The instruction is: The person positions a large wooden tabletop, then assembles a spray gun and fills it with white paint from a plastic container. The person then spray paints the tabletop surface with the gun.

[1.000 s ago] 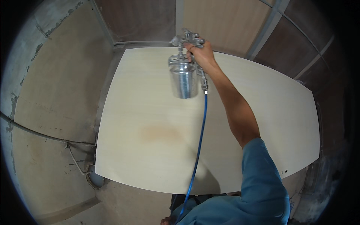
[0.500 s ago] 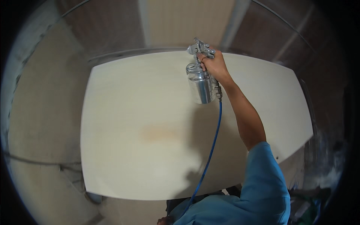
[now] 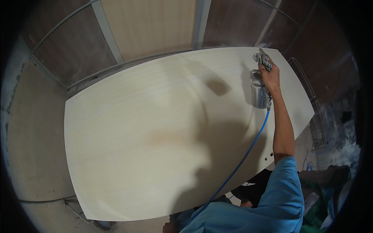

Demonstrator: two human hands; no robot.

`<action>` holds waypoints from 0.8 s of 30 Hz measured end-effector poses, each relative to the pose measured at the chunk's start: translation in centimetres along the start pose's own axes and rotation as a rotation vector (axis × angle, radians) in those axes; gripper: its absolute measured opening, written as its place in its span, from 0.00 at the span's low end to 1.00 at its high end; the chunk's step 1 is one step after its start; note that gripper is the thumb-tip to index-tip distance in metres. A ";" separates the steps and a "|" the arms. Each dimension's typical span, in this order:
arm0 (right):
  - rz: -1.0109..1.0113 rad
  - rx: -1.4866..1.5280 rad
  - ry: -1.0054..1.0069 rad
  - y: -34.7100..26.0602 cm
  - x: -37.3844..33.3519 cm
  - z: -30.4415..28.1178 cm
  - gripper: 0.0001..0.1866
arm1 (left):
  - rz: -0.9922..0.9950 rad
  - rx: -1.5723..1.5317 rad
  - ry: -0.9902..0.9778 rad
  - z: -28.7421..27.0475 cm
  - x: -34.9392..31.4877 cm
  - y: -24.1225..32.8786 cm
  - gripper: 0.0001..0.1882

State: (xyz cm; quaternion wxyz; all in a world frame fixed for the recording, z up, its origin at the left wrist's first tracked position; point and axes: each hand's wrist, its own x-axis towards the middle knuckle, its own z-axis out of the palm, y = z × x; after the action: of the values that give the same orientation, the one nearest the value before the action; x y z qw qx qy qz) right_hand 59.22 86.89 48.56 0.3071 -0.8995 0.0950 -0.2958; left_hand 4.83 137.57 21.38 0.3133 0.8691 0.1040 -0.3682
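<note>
My right hand [image 3: 272,77] is wrapped round the grip of a metal spray gun [image 3: 262,59], near the far right of a large cream-white panel [image 3: 136,116]. Below the gun hangs its silver paint cup [image 3: 258,93], held above the panel's surface. A blue air hose [image 3: 243,161] runs from the base of the grip down toward my body. Only a small part of my left hand [image 3: 169,226] shows at the bottom edge, dark and partly cut off; its fingers cannot be made out.
Wood-toned wall panels [image 3: 151,27] in a grey frame stand behind the far edge. A wire rack [image 3: 319,124] is beyond the right end. Dark holes [image 3: 269,157] sit near the panel's near right edge. A cable [image 3: 46,201] runs along the left.
My right hand has carried the spray gun to the right, toward the panel's right end, with the hose trailing along. The view has turned, so the panel now appears tilted.
</note>
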 end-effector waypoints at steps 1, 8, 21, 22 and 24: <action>0.015 0.062 -0.045 -0.4 -0.8 0.4 0.22 | 0.027 0.027 0.028 -2.1 0.0 -1.4 0.12; 0.175 0.567 -0.211 -7.5 -5.6 5.8 0.06 | 0.211 -0.020 0.232 -2.0 -2.2 -5.1 0.13; 0.055 0.836 -0.559 -27.9 -14.1 16.2 0.05 | -0.224 -0.157 0.349 7.4 -12.0 -4.8 0.17; 0.043 0.880 -0.586 -30.0 -14.9 17.2 0.05 | -0.315 -0.181 0.282 7.8 -12.0 -5.1 0.18; 0.038 0.929 -0.661 -34.2 -16.0 19.5 0.04 | -0.271 -0.297 0.340 7.8 -12.0 -5.9 0.17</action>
State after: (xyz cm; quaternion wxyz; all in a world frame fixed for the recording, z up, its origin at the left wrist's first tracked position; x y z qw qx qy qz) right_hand 57.51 129.37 49.42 0.6892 -0.7128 -0.1301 -0.0040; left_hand -10.52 137.94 22.91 0.3631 0.8412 0.3236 -0.2364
